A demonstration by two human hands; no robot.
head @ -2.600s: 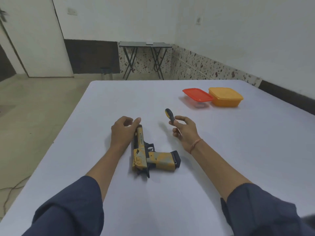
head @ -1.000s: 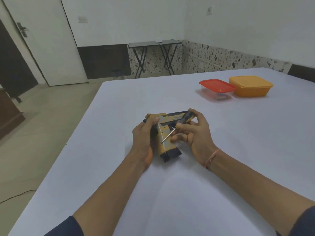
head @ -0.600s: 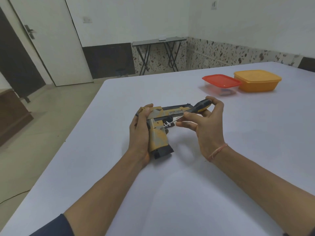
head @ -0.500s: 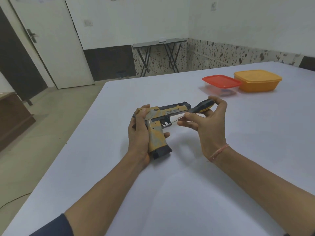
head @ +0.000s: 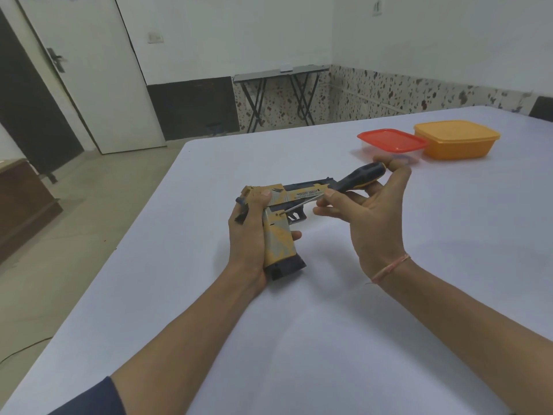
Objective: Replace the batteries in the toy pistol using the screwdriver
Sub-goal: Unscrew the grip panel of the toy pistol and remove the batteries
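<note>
The toy pistol (head: 279,235) is yellow with grey patches and a dark slide and base. It is held above the white table (head: 299,339), grip toward me and barrel pointing right. My left hand (head: 248,235) wraps the back of its grip, thumb on the slide. My right hand (head: 374,223) holds the screwdriver (head: 356,179) by its black and yellow handle. The thin metal shaft slants down-left, and its tip rests on the upper part of the grip, just under the slide.
A clear box with a red lid (head: 392,142) and an orange lidded box (head: 454,139) stand side by side at the table's far right. Beyond the table are a folding stand (head: 278,94), a white door (head: 86,70) and bare floor on the left.
The pistol was lifted off the table and turned grip-toward-me in my left hand. My right hand brought the screwdriver over, and its tip now meets the grip.
</note>
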